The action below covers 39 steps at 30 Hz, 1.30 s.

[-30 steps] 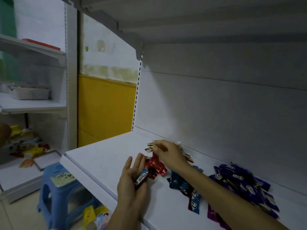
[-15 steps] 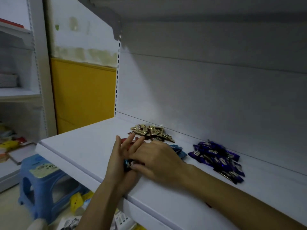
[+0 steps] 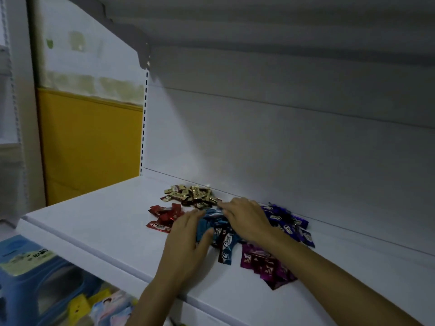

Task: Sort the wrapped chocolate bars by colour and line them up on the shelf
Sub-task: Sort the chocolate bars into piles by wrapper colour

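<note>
1. The blue bars lie mid-shelf, mostly hidden under both hands.
2. The left hand and right hand rest flat on them, fingers straight, gripping nothing.
3. The shelf also holds, around the blue heap, gold bars at 11 o'clock, red bars at 9, violet bars at 3 and magenta bars at 5.

"Choco" on red wrapper; "Choco" on blue wrapper. Stool sticker print too blurred to read.

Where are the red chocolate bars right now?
In the head view the red bars lie left of centre on the shelf, just left of the left hand and in front of the gold pile.
</note>
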Motion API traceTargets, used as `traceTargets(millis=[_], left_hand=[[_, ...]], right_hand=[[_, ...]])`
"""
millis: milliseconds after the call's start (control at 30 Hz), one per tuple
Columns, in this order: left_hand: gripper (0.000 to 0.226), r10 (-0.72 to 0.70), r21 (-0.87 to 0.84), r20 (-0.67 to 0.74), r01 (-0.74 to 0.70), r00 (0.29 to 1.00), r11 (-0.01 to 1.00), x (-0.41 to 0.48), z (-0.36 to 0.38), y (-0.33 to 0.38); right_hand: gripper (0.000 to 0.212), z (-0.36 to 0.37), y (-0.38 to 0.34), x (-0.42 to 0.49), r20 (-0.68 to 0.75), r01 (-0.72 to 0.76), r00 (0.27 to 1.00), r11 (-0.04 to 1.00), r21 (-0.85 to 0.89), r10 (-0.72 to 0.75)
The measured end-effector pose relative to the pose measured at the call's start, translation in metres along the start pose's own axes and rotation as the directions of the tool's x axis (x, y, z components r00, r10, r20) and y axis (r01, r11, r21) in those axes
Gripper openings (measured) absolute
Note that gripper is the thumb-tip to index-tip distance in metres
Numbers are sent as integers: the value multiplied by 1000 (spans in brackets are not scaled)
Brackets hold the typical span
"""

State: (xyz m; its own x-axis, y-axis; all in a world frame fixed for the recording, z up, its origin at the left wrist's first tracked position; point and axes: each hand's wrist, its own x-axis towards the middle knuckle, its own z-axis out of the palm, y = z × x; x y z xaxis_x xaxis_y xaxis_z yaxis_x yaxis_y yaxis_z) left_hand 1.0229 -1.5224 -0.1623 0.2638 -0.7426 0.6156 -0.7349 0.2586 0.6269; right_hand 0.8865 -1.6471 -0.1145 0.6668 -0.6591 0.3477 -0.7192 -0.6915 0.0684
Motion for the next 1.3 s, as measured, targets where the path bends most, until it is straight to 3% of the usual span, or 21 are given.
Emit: traceTargets(millis=[67,133,267,367,533,700,833,967,1067,1167,1233,1300], left_hand=[[49,-2,126,111,-12,994,992,0,3,1],[54,-3,225,204,-44,979,973,-1,5,1],[62,13,328,343,-133,939,935,-4,11,3],[68,25,373,355,-166,935,913,-4,11,3],[71,76,340,363,-209,929,917,-6,7,8],[49,235,145,221,-270,947,952,-9,14,37],[66,231,76,418,-287,878,955,-19,57,72],[80,50,265,616,-266,786,927,-18,94,90],[65,-6,296,632,-235,775,926,-15,107,96],[40,102,161,621,-254,777,954,-15,118,110],[43,161,89,628,-276,762,957,-15,124,122],[54,143,192,599,-316,788,929,-13,129,128]], right_hand=[[35,6,1,-3,198,-40,980,978,207,-2],[45,9,1,-6,289,-124,957,928,352,18],[59,7,1,-7,341,-58,940,978,201,-14],[63,4,0,-3,380,-54,925,989,136,-2],[67,-5,4,-13,254,-94,967,963,252,28],[51,-17,29,-61,169,-158,982,851,500,83],[32,-27,45,-104,34,-176,977,714,678,209],[24,-39,72,-151,-20,-169,967,698,695,254],[23,-37,90,-181,8,-213,956,674,708,294],[17,-27,99,-192,-16,-219,944,663,716,329],[16,-25,100,-190,-46,-198,941,655,730,336],[14,-25,101,-188,-95,-174,933,665,726,348]])
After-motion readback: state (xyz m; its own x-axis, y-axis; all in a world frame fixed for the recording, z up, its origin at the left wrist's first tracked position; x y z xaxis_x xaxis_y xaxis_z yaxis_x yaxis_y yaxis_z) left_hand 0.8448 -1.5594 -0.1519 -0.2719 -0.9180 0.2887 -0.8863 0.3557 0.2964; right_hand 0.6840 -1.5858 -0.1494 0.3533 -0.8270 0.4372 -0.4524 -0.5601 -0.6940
